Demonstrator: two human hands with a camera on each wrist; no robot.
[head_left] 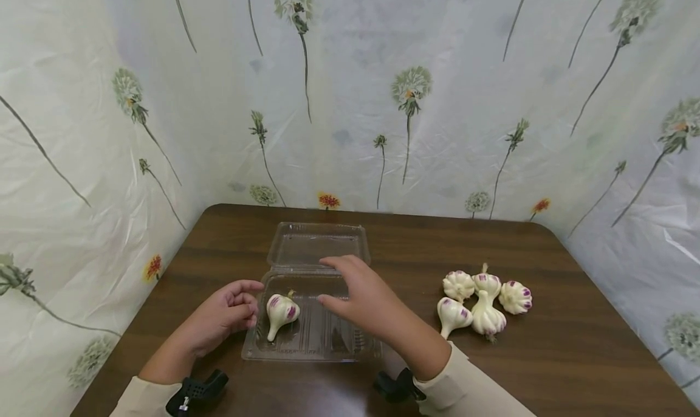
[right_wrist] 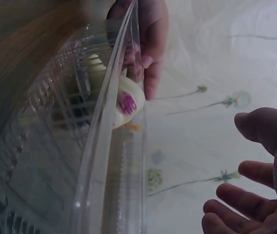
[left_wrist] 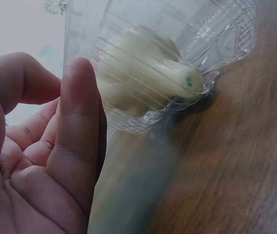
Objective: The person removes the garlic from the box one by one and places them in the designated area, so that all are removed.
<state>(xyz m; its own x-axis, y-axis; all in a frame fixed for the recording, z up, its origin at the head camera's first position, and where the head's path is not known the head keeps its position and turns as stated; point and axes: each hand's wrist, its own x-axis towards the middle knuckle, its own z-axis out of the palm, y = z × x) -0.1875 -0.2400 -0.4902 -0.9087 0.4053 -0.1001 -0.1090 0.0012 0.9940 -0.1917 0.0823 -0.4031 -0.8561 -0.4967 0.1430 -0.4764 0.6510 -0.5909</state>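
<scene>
A clear plastic clamshell container [head_left: 317, 344] lies unfolded, its lid [head_left: 319, 244] spread out behind the base. Inside the base, toward the left, rests one garlic bulb [head_left: 282, 312] with purple streaks; the left wrist view shows this bulb [left_wrist: 143, 73] through the ribbed wall. My left hand [head_left: 226, 312] is at the container's left rim, fingers loosely bent and overlapping the edge, gripping nothing. Over the right part of the base hovers my right hand [head_left: 361, 292], thumb and fingers spread apart with nothing between them. The right wrist view shows its fingers [right_wrist: 245, 202] beside the container's rim.
To the right on the brown wooden table [head_left: 404, 234], several garlic bulbs [head_left: 487, 310] sit clustered together. A flower-printed sheet [head_left: 350, 101] hangs behind the table and along both sides. Black wrist mounts [head_left: 197, 392] are strapped at both sleeves.
</scene>
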